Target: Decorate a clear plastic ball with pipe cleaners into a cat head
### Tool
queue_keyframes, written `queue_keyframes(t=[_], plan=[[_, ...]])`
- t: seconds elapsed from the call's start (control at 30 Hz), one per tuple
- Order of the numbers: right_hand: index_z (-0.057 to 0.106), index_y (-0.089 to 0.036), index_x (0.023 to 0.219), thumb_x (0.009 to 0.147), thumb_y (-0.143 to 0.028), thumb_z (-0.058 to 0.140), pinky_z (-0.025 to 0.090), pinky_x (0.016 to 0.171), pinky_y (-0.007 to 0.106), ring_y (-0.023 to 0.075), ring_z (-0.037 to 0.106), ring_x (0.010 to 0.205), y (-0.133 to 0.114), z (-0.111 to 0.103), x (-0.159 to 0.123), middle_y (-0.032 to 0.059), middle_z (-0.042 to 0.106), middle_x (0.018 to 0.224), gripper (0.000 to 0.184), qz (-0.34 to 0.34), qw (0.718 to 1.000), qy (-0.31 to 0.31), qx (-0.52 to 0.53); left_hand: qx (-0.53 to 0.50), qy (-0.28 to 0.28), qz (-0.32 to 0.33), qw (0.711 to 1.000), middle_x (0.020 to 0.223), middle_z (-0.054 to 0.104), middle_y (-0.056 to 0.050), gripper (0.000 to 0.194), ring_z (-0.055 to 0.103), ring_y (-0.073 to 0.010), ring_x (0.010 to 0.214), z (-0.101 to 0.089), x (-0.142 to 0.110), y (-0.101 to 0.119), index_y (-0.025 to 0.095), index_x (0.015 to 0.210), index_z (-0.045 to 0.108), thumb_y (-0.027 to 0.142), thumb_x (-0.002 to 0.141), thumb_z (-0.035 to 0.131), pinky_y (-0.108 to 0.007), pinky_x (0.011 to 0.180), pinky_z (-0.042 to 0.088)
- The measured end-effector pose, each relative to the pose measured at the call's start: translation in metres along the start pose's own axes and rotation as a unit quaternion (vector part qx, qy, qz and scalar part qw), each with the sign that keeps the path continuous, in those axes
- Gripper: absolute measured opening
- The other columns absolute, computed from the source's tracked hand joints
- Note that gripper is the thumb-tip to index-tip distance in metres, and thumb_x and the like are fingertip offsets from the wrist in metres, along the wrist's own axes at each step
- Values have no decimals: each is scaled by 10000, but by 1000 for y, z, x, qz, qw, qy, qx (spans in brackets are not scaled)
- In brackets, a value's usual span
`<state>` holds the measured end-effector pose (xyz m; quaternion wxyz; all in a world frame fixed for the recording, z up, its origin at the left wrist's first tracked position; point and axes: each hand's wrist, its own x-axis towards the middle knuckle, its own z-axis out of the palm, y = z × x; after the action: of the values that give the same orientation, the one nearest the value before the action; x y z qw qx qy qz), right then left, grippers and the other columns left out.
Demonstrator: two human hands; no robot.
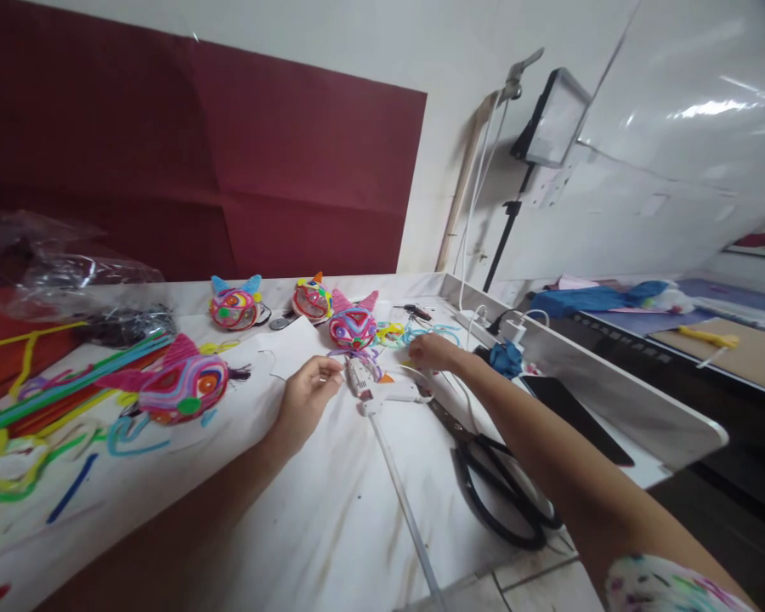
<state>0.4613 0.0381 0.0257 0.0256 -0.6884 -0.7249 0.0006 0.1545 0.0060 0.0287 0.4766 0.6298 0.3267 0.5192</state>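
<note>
My left hand [307,393] is closed in a pinch just left of a white glue gun [360,378]; whatever the fingertips hold is too small to make out. The glue gun lies on the table with a long clear glue stick [405,510] sticking out toward me. Beyond it, my right hand [432,351] reaches down, fingers curled together, at small yellow and blue pipe cleaner pieces [392,333]; its fingertips are partly hidden. A pink-eared pipe cleaner animal head [353,327] sits between the hands, farther back. Large black scissors [484,467] lie under my right forearm.
More pipe cleaner heads [235,308] stand along the back, and another pink one [184,387] lies left. Long coloured pipe cleaners [70,399] and plastic bags [89,276] fill the left side. A black phone [577,418] lies right, beside the raised table edge [612,387] and white cables.
</note>
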Motion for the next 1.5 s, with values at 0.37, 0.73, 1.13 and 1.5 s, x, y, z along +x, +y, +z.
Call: queue_keyframes(t=[0.37, 0.73, 1.13, 1.5], plan=[[666, -152, 1401, 963, -199, 606, 495, 996, 294, 266, 656, 1265, -2, 5, 59, 188, 664, 1418, 445, 104, 991, 77, 35, 73, -53, 2, 996, 732, 706, -24, 130, 657, -185, 707, -4, -6, -58, 204, 766, 703, 319, 737, 649, -283, 651, 497], [789, -141, 817, 938, -239, 597, 518, 700, 269, 226, 747, 795, 12, -47, 54, 118, 788, 772, 247, 182, 937, 191, 229, 92, -77, 45, 992, 765, 726, -25, 115, 684, -182, 726, -6, -20, -52, 216, 758, 725, 243, 783, 616, -282, 680, 513], [588, -169, 532, 696, -553, 854, 208, 383, 209, 46, 321, 379, -117, -51, -73, -29, 543, 428, 495, -15, 826, -57, 560, -107, -40, -60, 992, 789, 677, 2, 571, 589, -126, 570, 9, -14, -32, 170, 1150, 727, 500, 688, 794, -259, 535, 464], [653, -167, 715, 643, -353, 797, 322, 422, 202, 94, 505, 456, -157, -28, -72, 19, 692, 574, 246, 51, 809, -32, 585, -133, 12, -79, 988, 561, 603, 5, 386, 516, -117, 533, 4, 4, -38, 170, 631, 651, 538, 692, 748, -260, 556, 424]])
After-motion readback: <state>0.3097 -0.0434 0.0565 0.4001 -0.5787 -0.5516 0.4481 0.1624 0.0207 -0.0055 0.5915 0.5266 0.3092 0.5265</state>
